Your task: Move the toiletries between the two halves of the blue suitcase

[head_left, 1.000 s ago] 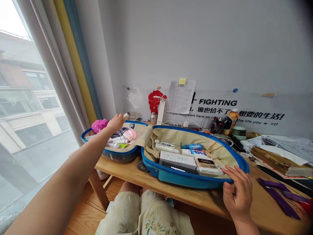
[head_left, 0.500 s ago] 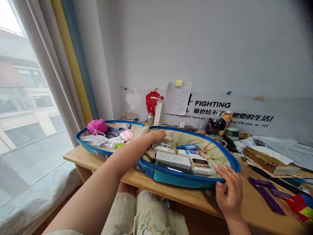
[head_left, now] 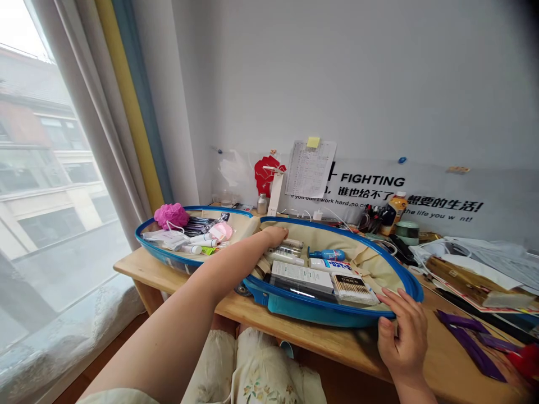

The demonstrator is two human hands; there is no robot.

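Note:
An open blue suitcase point(head_left: 320, 315) lies on the wooden desk, its two beige-lined halves side by side. My left hand point(head_left: 275, 235) reaches into the back left of the right half, beside several clear bottles point(head_left: 285, 257); its fingertips are mostly hidden, so its grip does not show. My right hand point(head_left: 405, 331) is open, fingers spread over the near right rim. That half also holds a blue pump bottle point(head_left: 328, 255), a toothpaste box point(head_left: 330, 265), a white box point(head_left: 301, 275) and a pack of cotton swabs point(head_left: 353, 285).
The left half holds a pink bath puff point(head_left: 171, 215), white tubes point(head_left: 204, 238) and a pink round item point(head_left: 222, 230). Papers and a brown pouch point(head_left: 457, 275) crowd the desk's right, with purple strips point(head_left: 471, 348) nearer. An orange-capped bottle point(head_left: 394, 213) stands behind.
The whole view has shifted slightly, so things sit a little further right. My left hand stays in the suitcase's back left corner, and my right hand stays at the rim.

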